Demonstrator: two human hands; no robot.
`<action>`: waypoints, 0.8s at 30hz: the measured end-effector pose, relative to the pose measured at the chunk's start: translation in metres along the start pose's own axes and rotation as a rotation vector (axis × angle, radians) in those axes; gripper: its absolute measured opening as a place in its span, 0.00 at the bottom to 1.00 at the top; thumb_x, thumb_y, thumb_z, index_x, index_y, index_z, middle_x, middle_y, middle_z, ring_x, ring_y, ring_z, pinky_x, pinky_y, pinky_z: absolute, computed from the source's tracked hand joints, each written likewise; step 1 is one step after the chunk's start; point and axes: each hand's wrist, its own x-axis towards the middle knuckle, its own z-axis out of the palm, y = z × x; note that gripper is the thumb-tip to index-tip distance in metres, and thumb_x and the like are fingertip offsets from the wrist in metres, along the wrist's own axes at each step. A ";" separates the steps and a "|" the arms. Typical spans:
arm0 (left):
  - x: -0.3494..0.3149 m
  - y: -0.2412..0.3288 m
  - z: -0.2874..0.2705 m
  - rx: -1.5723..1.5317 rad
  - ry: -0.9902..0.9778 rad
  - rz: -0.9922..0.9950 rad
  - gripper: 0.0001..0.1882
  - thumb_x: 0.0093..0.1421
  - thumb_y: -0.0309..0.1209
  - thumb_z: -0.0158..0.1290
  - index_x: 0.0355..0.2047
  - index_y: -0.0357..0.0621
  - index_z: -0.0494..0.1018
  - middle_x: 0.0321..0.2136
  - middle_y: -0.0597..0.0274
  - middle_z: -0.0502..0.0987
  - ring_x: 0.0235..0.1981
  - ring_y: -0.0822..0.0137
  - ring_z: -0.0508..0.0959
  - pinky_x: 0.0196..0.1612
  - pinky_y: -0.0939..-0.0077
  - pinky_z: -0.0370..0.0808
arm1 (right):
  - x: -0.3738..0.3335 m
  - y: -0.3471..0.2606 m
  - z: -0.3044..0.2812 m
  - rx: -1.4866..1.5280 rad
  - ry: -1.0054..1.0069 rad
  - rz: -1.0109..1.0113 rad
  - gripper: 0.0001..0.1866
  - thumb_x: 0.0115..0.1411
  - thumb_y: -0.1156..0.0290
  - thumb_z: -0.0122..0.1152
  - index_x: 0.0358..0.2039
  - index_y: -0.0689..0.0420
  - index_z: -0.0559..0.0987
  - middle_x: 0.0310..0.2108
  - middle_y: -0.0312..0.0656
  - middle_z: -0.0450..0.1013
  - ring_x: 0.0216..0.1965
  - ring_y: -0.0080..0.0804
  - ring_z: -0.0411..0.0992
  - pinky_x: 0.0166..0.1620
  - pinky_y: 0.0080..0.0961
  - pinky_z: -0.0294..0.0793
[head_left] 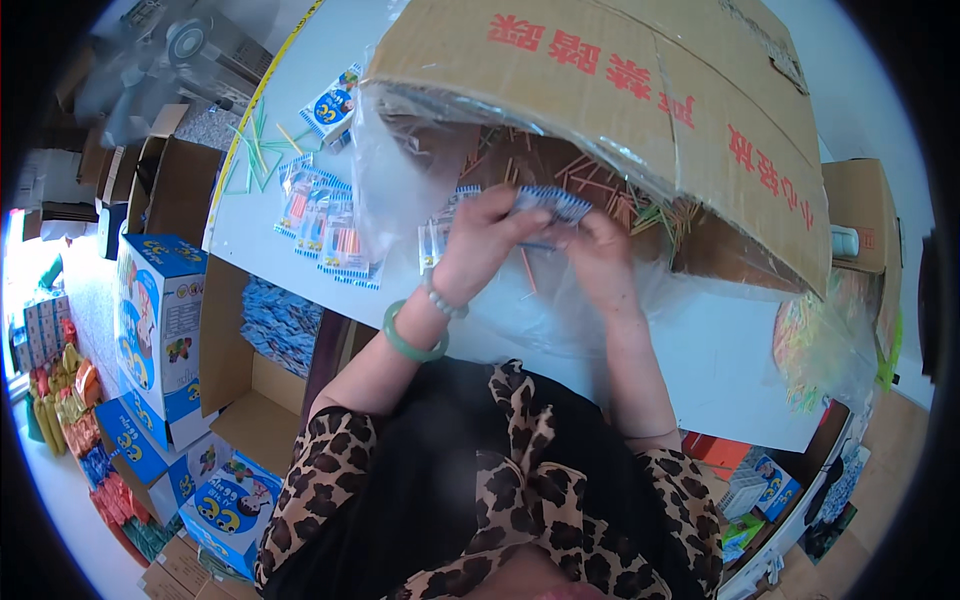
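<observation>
**Black apron (430, 470) nearest the lens; left hand (493, 235) and right hand (603, 255) closed on one small packet (556, 203)**

Leopard-print sleeves (318, 465) flank the apron, and from my remote station I see both bare forearms reaching beyond it. Hand state: the left has thumb and fingers pinched on the blue-and-white packet; the right is curled, fingertips gripping its other end. Whether a stick is between the right fingers, I cannot tell.

Location of work: the packet sits between the hands, before the mouth of a large carton (600, 85) lying on its side just beyond them. A clear plastic liner (385, 185) spills out around its opening.

Progress, in my judgement: partway. Left of the left hand, several flat packets (343, 240) lie overlapping on the white table (720, 345), some showing orange-pink contents; I rate these as filled. Nearer the body on that side, below table level, an open box (282, 325) holds many blue packets.

Outstanding: numerous loose sticks (655, 215) lie inside the carton, beyond and right of the right hand. More pale-green straws (260, 160) are scattered well to the left of the hands. I cannot confirm whether the held packet is sealed.
</observation>
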 end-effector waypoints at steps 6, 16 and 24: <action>-0.079 0.010 -0.009 -0.030 0.123 -0.152 0.08 0.56 0.27 0.55 0.34 0.35 0.77 0.32 0.64 0.72 0.36 0.73 0.69 0.40 0.78 0.68 | -0.040 0.013 0.034 -0.018 -0.180 0.124 0.13 0.51 0.72 0.64 0.37 0.59 0.75 0.31 0.39 0.76 0.33 0.20 0.73 0.40 0.23 0.72; -0.110 0.033 -0.066 -0.001 0.387 -0.209 0.02 0.50 0.24 0.59 0.26 0.39 0.78 0.21 0.66 0.70 0.29 0.75 0.70 0.31 0.82 0.67 | -0.047 0.006 0.063 -0.394 -0.494 0.047 0.14 0.48 0.75 0.62 0.37 0.59 0.75 0.26 0.37 0.71 0.30 0.26 0.70 0.39 0.23 0.69; -0.066 -0.008 -0.133 1.664 0.492 0.282 0.07 0.48 0.30 0.56 0.29 0.45 0.72 0.23 0.60 0.70 0.26 0.58 0.71 0.29 0.65 0.66 | -0.011 0.001 0.066 -0.814 -0.259 0.073 0.11 0.52 0.66 0.60 0.33 0.59 0.74 0.33 0.43 0.73 0.35 0.35 0.72 0.41 0.30 0.70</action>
